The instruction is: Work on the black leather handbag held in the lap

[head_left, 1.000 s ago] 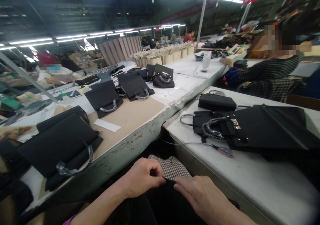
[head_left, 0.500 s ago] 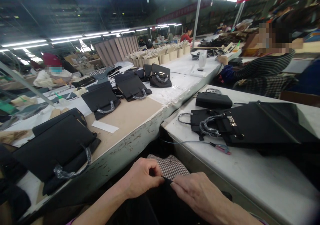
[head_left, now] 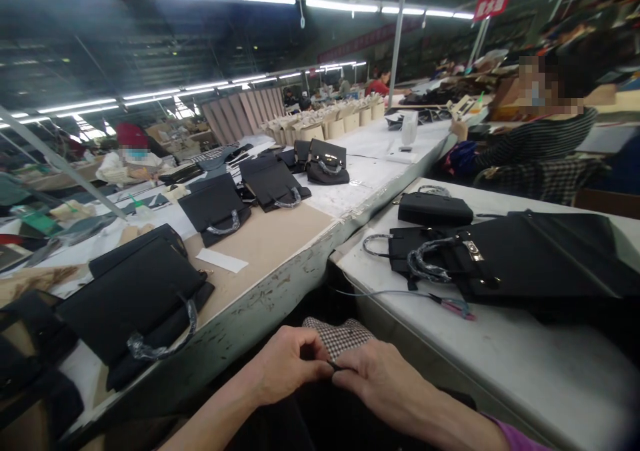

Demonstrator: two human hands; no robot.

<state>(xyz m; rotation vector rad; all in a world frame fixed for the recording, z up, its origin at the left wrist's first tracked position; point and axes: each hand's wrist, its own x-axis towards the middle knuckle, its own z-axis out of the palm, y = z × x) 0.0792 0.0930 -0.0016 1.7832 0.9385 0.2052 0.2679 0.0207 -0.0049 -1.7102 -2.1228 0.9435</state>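
Low in the middle, over my lap, my left hand (head_left: 287,364) pinches the edge of a black piece (head_left: 330,414) between thumb and bent fingers. My right hand (head_left: 377,377) grips the same edge right beside it, so the fingertips of both hands nearly meet. Most of the piece lies in shadow below my hands, and I cannot make out its full shape. Just beyond my fingers shows a black-and-white checked cloth (head_left: 340,334).
Black handbags (head_left: 135,297) with plastic-wrapped handles stand along the left table (head_left: 280,234). On the right table (head_left: 520,364) lie a large black bag (head_left: 540,257), a smaller black case (head_left: 435,209) and a pink-handled tool (head_left: 455,306) on a cord. A co-worker (head_left: 540,137) sits at the right.
My right hand has moved left and closer to my left hand along the black edge. The view has shifted slightly, so the tables and bags appear further right and lower.
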